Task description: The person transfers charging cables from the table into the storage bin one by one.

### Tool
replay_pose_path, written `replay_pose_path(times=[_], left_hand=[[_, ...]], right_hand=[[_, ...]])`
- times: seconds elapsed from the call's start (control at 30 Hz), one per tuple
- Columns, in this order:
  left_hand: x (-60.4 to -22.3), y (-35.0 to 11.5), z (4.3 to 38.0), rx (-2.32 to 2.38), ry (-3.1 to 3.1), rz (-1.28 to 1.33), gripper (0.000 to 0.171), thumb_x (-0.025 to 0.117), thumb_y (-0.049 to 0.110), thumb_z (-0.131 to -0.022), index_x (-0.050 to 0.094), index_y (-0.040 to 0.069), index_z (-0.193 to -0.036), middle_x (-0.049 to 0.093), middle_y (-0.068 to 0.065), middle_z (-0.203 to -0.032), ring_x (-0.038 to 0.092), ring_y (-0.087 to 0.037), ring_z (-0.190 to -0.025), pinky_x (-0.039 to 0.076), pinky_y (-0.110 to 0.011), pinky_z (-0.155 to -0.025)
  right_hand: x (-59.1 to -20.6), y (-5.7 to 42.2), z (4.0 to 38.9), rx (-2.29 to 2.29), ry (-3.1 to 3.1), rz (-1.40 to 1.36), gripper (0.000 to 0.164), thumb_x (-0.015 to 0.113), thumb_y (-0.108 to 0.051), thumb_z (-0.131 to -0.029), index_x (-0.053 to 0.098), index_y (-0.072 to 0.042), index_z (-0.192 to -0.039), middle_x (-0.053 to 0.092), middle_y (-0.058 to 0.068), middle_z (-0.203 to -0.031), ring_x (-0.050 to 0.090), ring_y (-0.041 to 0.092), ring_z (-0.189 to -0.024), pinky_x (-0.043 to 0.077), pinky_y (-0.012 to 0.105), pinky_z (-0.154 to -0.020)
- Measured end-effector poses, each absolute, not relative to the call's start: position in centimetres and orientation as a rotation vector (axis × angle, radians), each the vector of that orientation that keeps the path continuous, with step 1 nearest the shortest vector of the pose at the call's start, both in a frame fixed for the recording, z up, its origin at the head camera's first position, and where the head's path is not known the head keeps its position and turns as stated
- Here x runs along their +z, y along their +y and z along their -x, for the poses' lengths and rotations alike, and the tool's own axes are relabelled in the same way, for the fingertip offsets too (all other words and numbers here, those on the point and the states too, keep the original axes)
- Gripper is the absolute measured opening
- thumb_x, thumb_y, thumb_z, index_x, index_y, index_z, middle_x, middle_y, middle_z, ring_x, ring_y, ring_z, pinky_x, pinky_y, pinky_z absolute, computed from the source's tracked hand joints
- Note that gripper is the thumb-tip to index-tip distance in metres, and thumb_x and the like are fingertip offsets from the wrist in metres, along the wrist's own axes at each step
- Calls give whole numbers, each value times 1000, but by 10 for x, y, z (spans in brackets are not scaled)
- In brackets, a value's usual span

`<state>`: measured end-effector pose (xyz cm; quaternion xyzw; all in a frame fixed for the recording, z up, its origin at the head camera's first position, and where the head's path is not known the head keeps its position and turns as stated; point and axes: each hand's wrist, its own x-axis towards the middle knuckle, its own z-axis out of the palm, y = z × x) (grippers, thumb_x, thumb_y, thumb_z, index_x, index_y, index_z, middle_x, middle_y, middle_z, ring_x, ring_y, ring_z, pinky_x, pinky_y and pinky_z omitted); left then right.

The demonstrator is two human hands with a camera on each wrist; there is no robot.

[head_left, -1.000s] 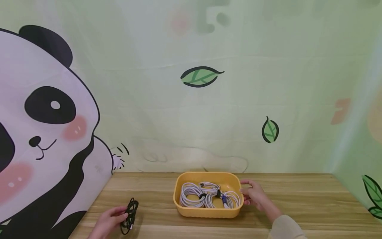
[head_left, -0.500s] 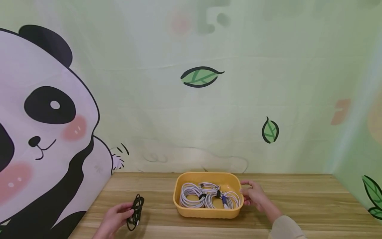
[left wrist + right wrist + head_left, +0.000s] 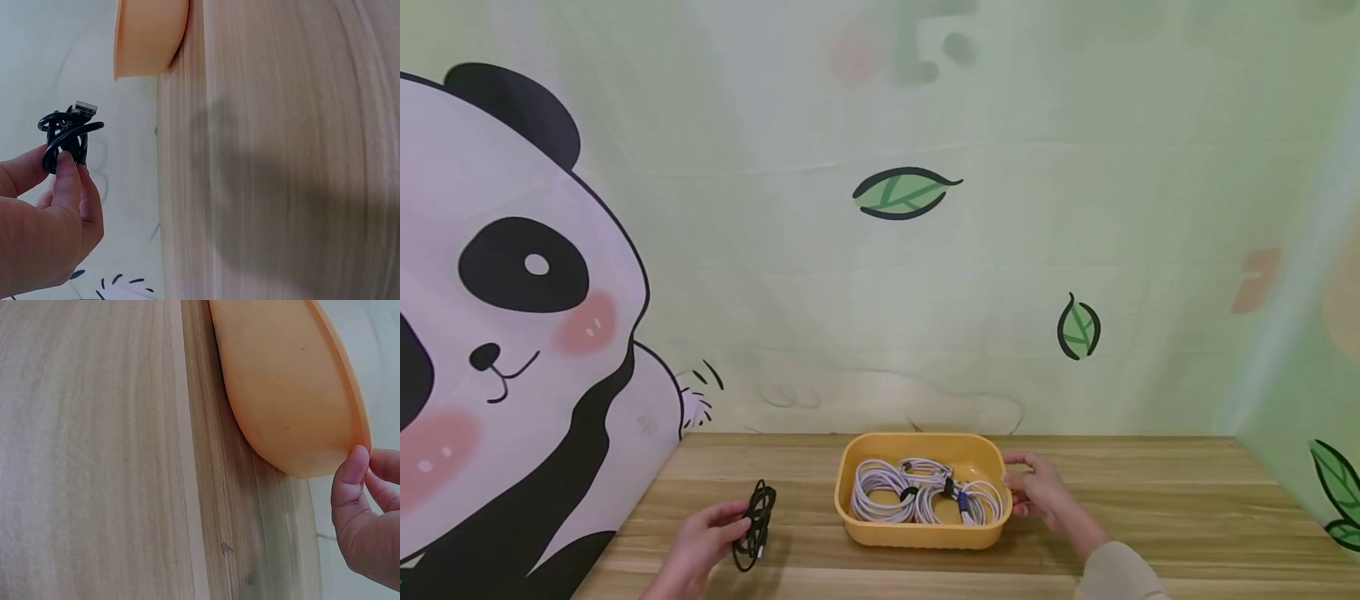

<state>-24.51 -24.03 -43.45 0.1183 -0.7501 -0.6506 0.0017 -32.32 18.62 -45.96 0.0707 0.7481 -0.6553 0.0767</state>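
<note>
My left hand pinches a coiled black cable between thumb and fingers, to the left of the yellow bin. In the left wrist view a metal USB plug sticks out at the top of the cable, held above the table. My right hand grips the right end of the yellow bin, its thumb at the rim in the right wrist view. Inside the bin lie several coiled white cables, some bound with black straps and one with a blue strap.
The bin stands on a wood-grain table near its back edge. Behind the table hangs a pale green cloth printed with leaves, and with a large panda at the left.
My left hand has moved right and slightly up with the black cable, closer to the bin. The right hand and the bin have stayed in place.
</note>
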Motion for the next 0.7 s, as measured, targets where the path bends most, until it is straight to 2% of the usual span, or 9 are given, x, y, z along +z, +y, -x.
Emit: replay_pose_path(times=[0.37,0.7], left_hand=[[-427,-222,248,-2015,-2379,-322,37,56,-1,-81,48,-14,-114,57,-17,-100,58,-15,-82,49,-30,-75],[-423,-205,253,-2022,-2373,-300,33,57,-2,-79,52,-14,-110,61,-13,-94,59,-15,-79,50,-29,-72]], right_hand=[[-459,187,323,-1962,2245,-215,38,50,-2,-84,41,-1,-122,52,3,-62,47,10,-47,43,22,-44],[-459,186,323,-1954,2241,-229,38,49,-2,-84,42,-2,-122,52,3,-64,47,10,-48,43,22,-45]])
